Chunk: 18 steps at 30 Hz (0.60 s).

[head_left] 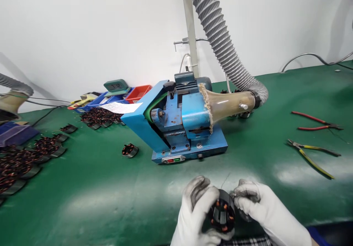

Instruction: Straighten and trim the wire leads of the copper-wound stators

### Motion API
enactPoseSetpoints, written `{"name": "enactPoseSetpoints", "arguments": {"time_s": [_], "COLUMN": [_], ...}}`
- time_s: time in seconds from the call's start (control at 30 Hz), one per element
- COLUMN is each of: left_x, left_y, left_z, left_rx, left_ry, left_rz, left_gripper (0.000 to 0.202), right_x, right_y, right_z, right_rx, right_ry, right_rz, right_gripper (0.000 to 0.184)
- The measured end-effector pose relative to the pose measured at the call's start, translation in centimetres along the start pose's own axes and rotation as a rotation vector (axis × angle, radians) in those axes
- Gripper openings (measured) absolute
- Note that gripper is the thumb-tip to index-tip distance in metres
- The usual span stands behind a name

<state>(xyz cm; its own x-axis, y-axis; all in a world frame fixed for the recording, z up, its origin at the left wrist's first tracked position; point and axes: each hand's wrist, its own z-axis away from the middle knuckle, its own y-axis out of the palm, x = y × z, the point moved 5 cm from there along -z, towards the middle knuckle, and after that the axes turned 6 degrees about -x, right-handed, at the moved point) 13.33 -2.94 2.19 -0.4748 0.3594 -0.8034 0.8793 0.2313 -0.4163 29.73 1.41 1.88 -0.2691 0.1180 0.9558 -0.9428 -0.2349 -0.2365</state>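
Note:
Both my hands wear white gloves with soiled fingertips and meet at the near edge of the green table [91, 202]. My left hand [194, 213] is wrapped round a small black motor stator [222, 213] with copper windings. My right hand [255, 205] pinches at the stator's upper right edge, where a thin wire sticks up. Just beyond them stands a blue bench machine [179, 123] with a red and a green button on its front.
A grey ribbed hose [220, 36] runs into the machine's clear funnel. One stator [129, 150] lies left of the machine; several more are piled at the left [16, 163] and by blue and red bins [121, 97]. Two pliers [314, 154] lie at the right.

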Motion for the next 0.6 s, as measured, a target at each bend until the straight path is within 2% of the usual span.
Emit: {"name": "enactPoseSetpoints", "arguments": {"time_s": [0.07,0.17,0.2,0.27,0.33,0.4,0.43,0.53,0.6], "left_x": [-0.1,-0.8,-1.2,-1.7,-1.8,-1.6,-1.5,-1.2,-1.1], "left_y": [0.6,1.4,1.4,1.2,0.9,1.1,1.4,2.3,2.4], "left_z": [-0.4,-0.6,-0.7,-0.7,-0.6,-0.6,-0.6,-0.6,-0.7], "left_rx": [0.138,0.304,0.306,0.213,0.085,0.049,0.078,0.185,0.207], "left_ry": [-0.048,-0.113,-0.092,-0.037,0.009,0.054,0.081,0.139,0.178], "left_rz": [0.032,0.122,0.117,0.055,-0.050,-0.126,-0.151,-0.226,-0.315], "left_gripper": [0.063,0.030,0.021,0.023,0.050,0.073,0.075,0.065,0.048], "right_x": [0.0,0.5,0.6,0.8,0.4,-0.1,-0.4,-1.3,-1.3], "right_y": [0.0,-0.5,-0.7,-1.0,-1.0,-1.0,-1.0,-0.9,-0.7], "right_z": [0.2,0.7,0.9,1.4,1.7,1.8,1.8,1.7,1.6], "right_rx": [-0.021,-0.177,-0.235,-0.300,-0.280,-0.232,-0.220,-0.190,-0.168], "right_ry": [-0.028,-0.228,-0.299,-0.384,-0.381,-0.339,-0.306,-0.177,-0.146], "right_rz": [0.027,0.186,0.230,0.271,0.271,0.232,0.193,0.041,0.016], "right_gripper": [0.020,0.018,0.018,0.017,0.016,0.014,0.012,0.011,0.012]}}
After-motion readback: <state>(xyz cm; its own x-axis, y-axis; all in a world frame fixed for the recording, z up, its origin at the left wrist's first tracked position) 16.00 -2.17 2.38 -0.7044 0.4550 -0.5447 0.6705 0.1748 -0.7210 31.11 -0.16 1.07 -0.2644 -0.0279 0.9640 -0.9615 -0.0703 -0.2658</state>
